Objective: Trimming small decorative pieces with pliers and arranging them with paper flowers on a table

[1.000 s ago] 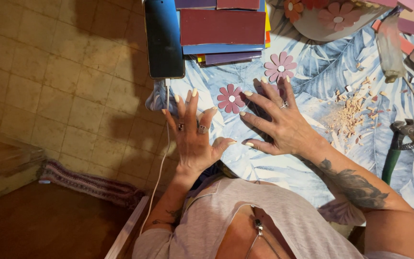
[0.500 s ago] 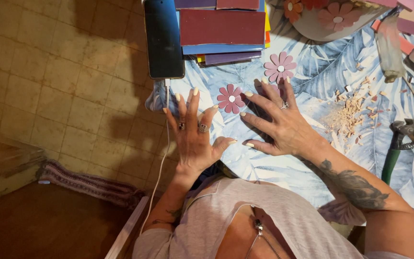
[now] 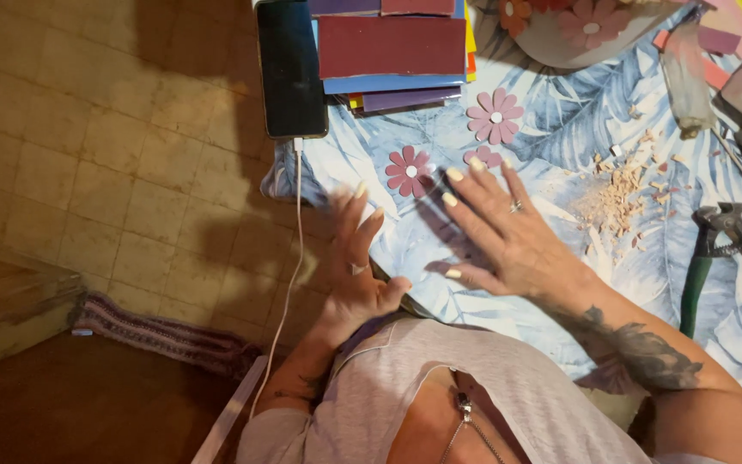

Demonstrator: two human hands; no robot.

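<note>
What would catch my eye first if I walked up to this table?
Probably the person's two open hands, the left hand at the near edge of the blue leaf-patterned tablecloth and the right hand spread flat on it. Just beyond the fingers lie dark red flower-shaped cutouts, with a stack of coloured flat sheets and a black phone behind.

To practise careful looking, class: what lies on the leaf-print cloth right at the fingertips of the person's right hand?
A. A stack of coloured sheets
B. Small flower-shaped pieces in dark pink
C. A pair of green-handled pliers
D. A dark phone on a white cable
B: the right hand lies flat and open on the cloth, its fingertips beside two small flower-shaped pieces, while the pliers, the phone and the stack of sheets lie farther off.
</note>
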